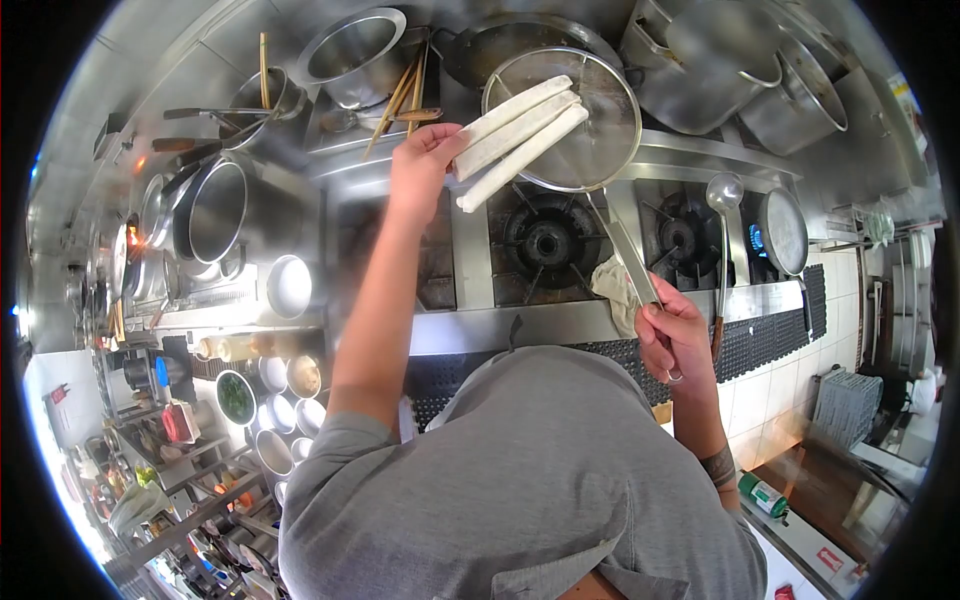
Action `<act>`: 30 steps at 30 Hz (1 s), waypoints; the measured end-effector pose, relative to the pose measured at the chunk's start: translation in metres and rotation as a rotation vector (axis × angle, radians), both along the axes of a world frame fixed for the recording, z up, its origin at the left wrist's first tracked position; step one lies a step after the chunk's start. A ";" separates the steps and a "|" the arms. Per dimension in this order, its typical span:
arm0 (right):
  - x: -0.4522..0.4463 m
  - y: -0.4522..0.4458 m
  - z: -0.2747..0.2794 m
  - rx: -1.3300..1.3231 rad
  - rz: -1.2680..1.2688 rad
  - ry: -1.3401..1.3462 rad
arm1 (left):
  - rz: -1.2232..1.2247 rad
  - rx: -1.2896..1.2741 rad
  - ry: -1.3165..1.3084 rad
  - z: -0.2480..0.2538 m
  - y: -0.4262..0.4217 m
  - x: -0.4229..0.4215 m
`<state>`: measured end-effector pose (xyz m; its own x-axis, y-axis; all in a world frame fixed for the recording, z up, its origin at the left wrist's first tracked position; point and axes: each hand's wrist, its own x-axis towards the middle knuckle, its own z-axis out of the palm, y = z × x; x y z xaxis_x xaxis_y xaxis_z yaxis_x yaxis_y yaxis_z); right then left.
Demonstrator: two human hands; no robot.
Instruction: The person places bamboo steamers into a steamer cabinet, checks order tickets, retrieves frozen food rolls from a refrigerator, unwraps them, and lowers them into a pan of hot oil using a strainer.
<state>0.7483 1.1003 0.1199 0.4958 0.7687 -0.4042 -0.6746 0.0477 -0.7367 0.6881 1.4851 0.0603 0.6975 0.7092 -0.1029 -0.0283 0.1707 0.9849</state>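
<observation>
My left hand [425,160] is closed on the near ends of three long, pale rolls [520,130], which look like uncooked dough or wrapped rolls. They slant up to the right, their far ends over a round wire-mesh strainer [610,120]. Whether they touch the mesh I cannot tell. My right hand [672,325] grips the strainer's long flat metal handle [628,252]. Behind the strainer, partly hidden by it, is a dark wok [468,55]. A crumpled cloth [612,290] lies just left of my right hand.
Below the strainer is an unlit burner [545,243]. At right, a ladle [724,195] lies across the stove beside a pan [783,232] near a blue flame. Large pots [690,90] stand at back right, a tall pot [218,210] at left, and several small bowls [303,377] at lower left.
</observation>
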 end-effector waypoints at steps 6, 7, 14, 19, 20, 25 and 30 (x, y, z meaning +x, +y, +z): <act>-0.001 0.002 -0.001 -0.001 -0.014 -0.009 | 0.080 0.189 -0.065 0.001 -0.001 0.004; -0.001 0.002 0.000 -0.004 -0.014 -0.009 | 0.079 0.190 -0.065 -0.001 0.001 0.005; -0.001 0.003 0.001 -0.025 -0.023 -0.022 | 0.068 0.184 -0.127 -0.011 0.012 0.008; 0.002 0.000 -0.002 -0.015 -0.018 -0.010 | 0.031 0.332 -0.206 -0.013 0.009 0.010; 0.002 0.000 -0.003 -0.004 -0.021 -0.006 | 0.009 0.220 -0.248 -0.014 0.009 0.011; 0.002 0.001 -0.002 0.005 -0.028 0.004 | 0.063 -0.066 -0.116 0.006 -0.001 0.008; 0.003 0.003 -0.001 -0.019 -0.024 0.001 | -0.042 0.066 0.069 -0.013 0.009 0.012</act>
